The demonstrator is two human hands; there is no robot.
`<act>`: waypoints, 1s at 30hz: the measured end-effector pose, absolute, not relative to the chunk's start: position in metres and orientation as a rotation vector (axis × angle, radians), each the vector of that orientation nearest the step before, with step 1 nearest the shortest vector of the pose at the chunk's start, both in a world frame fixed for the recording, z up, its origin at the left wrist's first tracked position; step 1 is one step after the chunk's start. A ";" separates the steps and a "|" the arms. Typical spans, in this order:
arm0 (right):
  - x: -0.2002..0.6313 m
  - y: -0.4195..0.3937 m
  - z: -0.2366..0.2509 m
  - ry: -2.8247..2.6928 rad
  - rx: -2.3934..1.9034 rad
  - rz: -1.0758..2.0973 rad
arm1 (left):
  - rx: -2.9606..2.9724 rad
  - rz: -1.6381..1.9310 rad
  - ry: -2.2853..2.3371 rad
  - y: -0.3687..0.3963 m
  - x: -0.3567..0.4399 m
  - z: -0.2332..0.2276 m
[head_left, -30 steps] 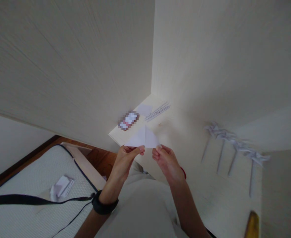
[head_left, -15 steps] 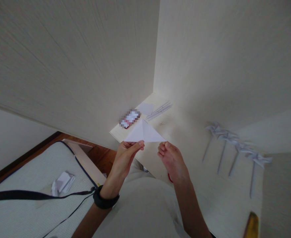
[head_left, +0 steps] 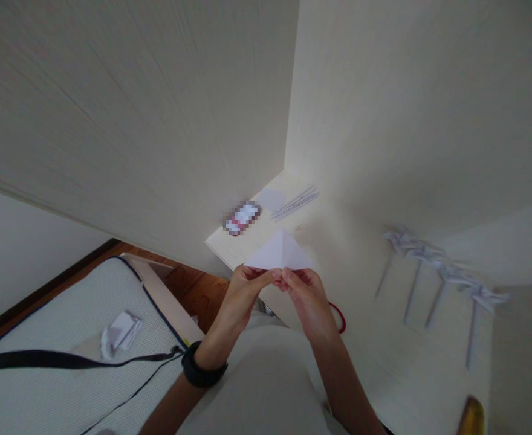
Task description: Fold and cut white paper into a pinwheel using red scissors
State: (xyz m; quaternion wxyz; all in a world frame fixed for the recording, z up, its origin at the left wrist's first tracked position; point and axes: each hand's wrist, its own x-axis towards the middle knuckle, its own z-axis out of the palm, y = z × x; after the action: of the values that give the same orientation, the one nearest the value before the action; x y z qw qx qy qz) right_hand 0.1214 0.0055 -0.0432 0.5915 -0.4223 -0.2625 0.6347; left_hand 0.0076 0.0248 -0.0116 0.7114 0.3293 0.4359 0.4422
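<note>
Cream, faintly grained panels wall in a pale desk (head_left: 338,254) that runs into a corner, and we take the white folded paper (head_left: 280,254) as our landmark. It is a flat triangle, peak pointing away from us, with one crease running down its middle, held in the air above the desk's near edge. Our left hand (head_left: 243,293) and right hand (head_left: 309,296) meet at its lower edge, thumbs and forefingers closed in a pinch on the paper, fingertips nearly touching each other, the other fingers loosely curled. A dark band (head_left: 200,371) rings the left wrist, a red loop (head_left: 341,317) sits by the right. Beyond the paper lie thin paper sticks (head_left: 295,202); to its right, a row of paper pinwheels (head_left: 438,269) on slim stems. Lower left of it, a crumpled sheet (head_left: 121,332) rests on a ribbed cushion (head_left: 43,320)
</note>
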 end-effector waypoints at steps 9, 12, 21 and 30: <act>0.143 0.005 -0.035 -0.554 -0.929 1.547 | 0.627 1.112 0.979 0.032 -0.007 -0.016; 0.159 0.007 -0.037 -0.519 -0.943 1.480 | 0.611 1.192 0.983 0.039 -0.018 -0.014; 0.131 0.004 -0.019 -0.684 -1.044 1.431 | 0.669 1.108 0.955 0.030 -0.005 -0.016; 0.125 0.007 -0.023 -0.676 -1.072 1.423 | 0.737 1.026 0.927 0.027 0.002 -0.014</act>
State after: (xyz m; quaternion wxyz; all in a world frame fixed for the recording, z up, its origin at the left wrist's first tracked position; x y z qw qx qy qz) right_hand 0.1245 0.0074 -0.0231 0.5792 -0.4586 -0.2893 0.6087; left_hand 0.0020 0.0266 -0.0142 0.7084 0.3320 0.4176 0.4621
